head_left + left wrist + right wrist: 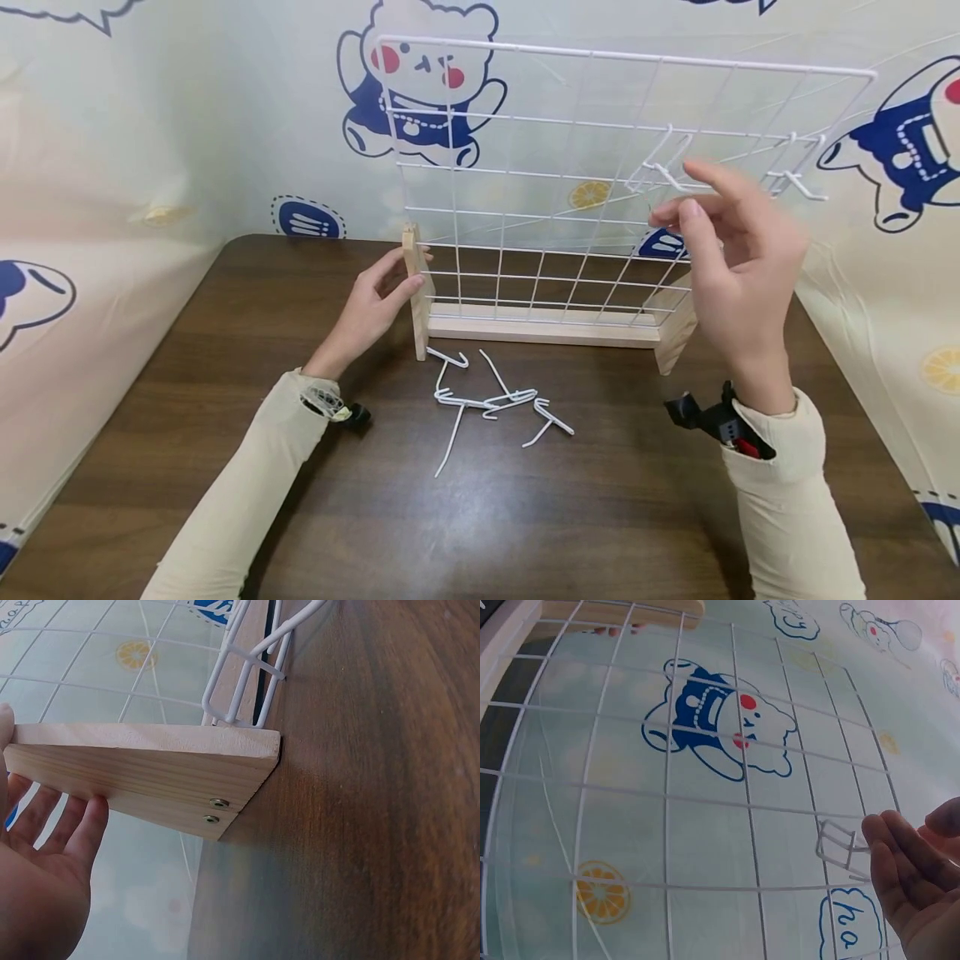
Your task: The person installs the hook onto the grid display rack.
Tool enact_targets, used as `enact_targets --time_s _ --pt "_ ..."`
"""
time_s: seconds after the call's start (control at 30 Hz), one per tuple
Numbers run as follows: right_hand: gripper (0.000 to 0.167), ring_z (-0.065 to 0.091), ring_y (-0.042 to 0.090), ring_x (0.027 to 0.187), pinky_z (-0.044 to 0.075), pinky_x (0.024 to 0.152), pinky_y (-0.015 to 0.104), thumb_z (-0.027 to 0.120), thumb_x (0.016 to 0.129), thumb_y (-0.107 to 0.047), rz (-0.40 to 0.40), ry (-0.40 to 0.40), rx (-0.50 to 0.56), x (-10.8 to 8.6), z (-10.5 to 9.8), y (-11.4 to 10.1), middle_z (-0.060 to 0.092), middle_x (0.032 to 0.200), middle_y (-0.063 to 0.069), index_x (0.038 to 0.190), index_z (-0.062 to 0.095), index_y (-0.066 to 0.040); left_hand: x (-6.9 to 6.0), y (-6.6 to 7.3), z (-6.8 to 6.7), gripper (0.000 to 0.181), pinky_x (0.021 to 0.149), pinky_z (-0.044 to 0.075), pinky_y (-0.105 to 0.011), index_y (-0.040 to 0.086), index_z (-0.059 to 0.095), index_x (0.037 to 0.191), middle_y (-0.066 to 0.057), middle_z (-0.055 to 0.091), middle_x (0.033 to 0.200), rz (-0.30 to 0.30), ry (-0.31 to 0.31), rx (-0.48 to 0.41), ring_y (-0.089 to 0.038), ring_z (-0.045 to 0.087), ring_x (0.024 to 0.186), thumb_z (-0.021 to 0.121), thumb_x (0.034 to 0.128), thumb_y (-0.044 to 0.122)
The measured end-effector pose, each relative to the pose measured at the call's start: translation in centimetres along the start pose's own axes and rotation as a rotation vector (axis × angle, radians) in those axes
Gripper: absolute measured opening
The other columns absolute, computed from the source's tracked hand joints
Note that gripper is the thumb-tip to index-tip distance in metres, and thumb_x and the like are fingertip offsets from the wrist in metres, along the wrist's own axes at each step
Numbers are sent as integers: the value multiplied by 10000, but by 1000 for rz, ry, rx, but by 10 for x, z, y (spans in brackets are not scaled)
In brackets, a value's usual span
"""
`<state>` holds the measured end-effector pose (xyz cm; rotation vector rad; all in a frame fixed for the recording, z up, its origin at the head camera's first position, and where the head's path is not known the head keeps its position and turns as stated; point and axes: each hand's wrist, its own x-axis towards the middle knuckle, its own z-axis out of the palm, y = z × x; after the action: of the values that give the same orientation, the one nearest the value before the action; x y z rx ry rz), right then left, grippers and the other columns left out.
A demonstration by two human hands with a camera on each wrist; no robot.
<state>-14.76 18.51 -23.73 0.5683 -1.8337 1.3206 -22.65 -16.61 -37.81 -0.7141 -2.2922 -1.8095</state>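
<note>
A white wire grid rack (517, 171) stands on the table between two wooden side panels. My left hand (367, 308) grips the left side panel (417, 304), thumb at its front edge; in the left wrist view fingers (90, 825) lie against the panel's outer face. My right hand (753, 258) is raised before the upper right of the grid, thumb and forefinger apart. Close to its fingertips, a white wire hook (660, 167) hangs on the grid; whether they touch cannot be told. Farther right hangs another hook (795, 175), partly behind the hand.
Several loose white hooks (465, 403) lie tangled on the brown table (525, 525) in front of the rack. A wooden crossbar (540, 327) joins the panels, the right panel (675, 325) standing near my right wrist. Behind is a patterned cloth backdrop (247, 125).
</note>
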Motion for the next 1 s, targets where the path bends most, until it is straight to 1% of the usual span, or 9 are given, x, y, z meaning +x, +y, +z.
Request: enact_targets --time_s 0.13,0.27,0.33,0.4,0.57,0.77,0.8,0.87,1.0 --pt "274 696 179 793 537 781 243 590 918 48 -15 -13 3 -12 -3 8 732 852 111 1181 656 91 5 -20 0 428 1025 470 -366 23 513 1413 -168 590 1354 10 0 -11 -271 568 1222 594 1002 111" --pt "270 691 181 782 537 783 252 614 922 21 2 13 -14 -15 -5 12 729 839 99 1186 644 72 6 -20 0 421 1020 470 -337 9 513 1408 -175 588 1354 15 1 -15 -265 566 1222 588 1000 83" --pt "281 695 186 781 546 791 261 624 933 -10 21 33 -21 -12 -5 14 732 835 86 1211 641 25 6 -17 0 413 1016 470 -316 -2 515 1401 -196 583 1353 17 4 -20 -275 562 1221 581 999 61" --pt "283 701 186 781 555 792 265 621 949 -42 36 30 -23 -7 -4 17 738 847 81 1230 646 -22 4 -10 0 409 1016 465 -300 -18 515 1396 -225 572 1353 15 4 -17 -279 558 1220 578 999 57" --pt "211 702 203 781 566 785 277 600 968 -18 21 -12 27 2 5 19 744 891 157 1134 728 10 -2 9 1 409 1006 462 -265 -55 504 1388 -260 559 1350 -7 0 1 -294 559 1211 573 1000 57" --pt "180 721 215 820 572 814 313 622 947 19 -33 24 58 5 17 11 744 919 197 1072 748 48 -3 14 1 401 1008 469 -289 -53 511 1381 -258 557 1352 -3 -1 -12 -336 552 1216 572 1001 59" --pt "176 723 211 823 572 819 311 628 947 10 -42 24 36 6 18 10 748 923 184 1069 747 53 -2 14 1 401 1012 469 -300 -50 511 1383 -252 559 1353 -4 -1 -16 -340 550 1220 571 1001 57" --pt "179 726 193 822 566 825 280 628 961 -38 -79 24 -67 8 17 8 758 930 140 1060 753 42 -2 13 1 403 1016 470 -317 -48 510 1384 -254 560 1352 -7 0 -14 -348 550 1223 571 999 52" --pt "227 734 228 827 501 820 145 612 992 -141 -192 28 -354 14 14 3 767 948 84 1037 762 24 -2 11 0 415 1020 472 -335 -49 504 1390 -262 563 1348 -16 -1 -19 -375 549 1228 578 994 49"
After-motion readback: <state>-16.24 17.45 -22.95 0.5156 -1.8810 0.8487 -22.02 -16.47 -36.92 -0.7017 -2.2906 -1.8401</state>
